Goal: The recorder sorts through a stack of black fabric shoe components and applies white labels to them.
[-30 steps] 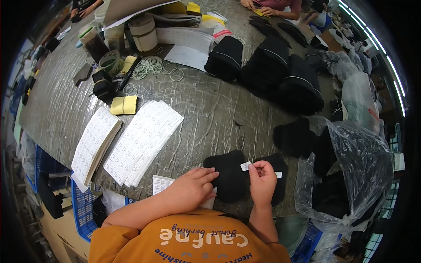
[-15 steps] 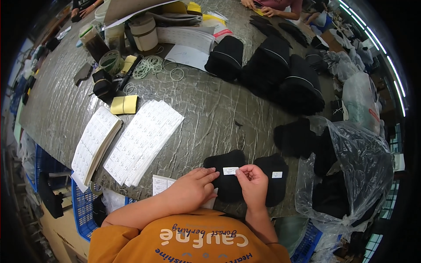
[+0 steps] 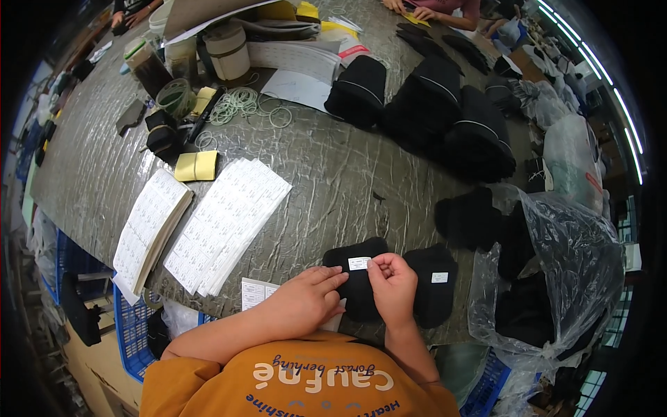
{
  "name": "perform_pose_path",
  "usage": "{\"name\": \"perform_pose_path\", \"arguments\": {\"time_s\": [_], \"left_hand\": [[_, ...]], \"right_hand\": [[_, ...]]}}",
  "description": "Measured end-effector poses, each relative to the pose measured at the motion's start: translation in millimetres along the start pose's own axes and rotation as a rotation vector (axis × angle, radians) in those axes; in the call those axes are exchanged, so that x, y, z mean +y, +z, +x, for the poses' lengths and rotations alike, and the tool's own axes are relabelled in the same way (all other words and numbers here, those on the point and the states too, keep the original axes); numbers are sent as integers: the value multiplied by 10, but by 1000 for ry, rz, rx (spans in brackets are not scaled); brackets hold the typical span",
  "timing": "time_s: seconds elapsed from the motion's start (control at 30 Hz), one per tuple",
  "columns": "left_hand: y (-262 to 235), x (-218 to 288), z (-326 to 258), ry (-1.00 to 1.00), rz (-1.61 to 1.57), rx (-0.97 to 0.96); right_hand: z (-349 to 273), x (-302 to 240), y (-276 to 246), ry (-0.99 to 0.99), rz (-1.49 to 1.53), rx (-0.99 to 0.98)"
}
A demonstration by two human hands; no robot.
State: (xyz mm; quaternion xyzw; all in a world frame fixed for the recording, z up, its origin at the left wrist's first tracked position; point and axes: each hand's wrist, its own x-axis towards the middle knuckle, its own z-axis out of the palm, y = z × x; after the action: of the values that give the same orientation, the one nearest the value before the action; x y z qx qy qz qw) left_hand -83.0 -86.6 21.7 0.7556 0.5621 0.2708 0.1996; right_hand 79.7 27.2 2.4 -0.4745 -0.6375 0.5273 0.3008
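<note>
A small white printed label is pinched between the thumb and forefinger of my right hand. It lies over the upper part of a flat black fabric piece with rounded corners. My left hand rests with fingers stretched out, tips on the left edge of that piece. A sheet of labels lies partly beneath my left hand and wrist; how the thumb meets it is hidden. To the right, a second black fabric piece bears a similar white label.
Left lie two stacks of label sheets and a yellow bundle. Rubber bands and tubs stand behind. Banded black bundles sit at the back right, a clear plastic bag at right. Another person's hands work across the table.
My right hand has moved slightly left and up with the label, which now sits nearer the upper middle of the black piece. My left hand has stayed in place.
</note>
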Motion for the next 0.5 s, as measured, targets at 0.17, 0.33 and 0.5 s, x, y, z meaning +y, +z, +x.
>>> {"name": "perform_pose_path", "arguments": {"time_s": [0.17, 0.33, 0.5], "left_hand": [[4, -12, -9, -3, -15, 14], [-31, 25, 55, -6, 3, 24], [38, 6, 70, 0, 59, 4]], "right_hand": [[-1, -5, 22, -13, -29, 2], [-12, -5, 29, -38, -44, 24], [-9, 15, 54, -88, -73, 60]]}}
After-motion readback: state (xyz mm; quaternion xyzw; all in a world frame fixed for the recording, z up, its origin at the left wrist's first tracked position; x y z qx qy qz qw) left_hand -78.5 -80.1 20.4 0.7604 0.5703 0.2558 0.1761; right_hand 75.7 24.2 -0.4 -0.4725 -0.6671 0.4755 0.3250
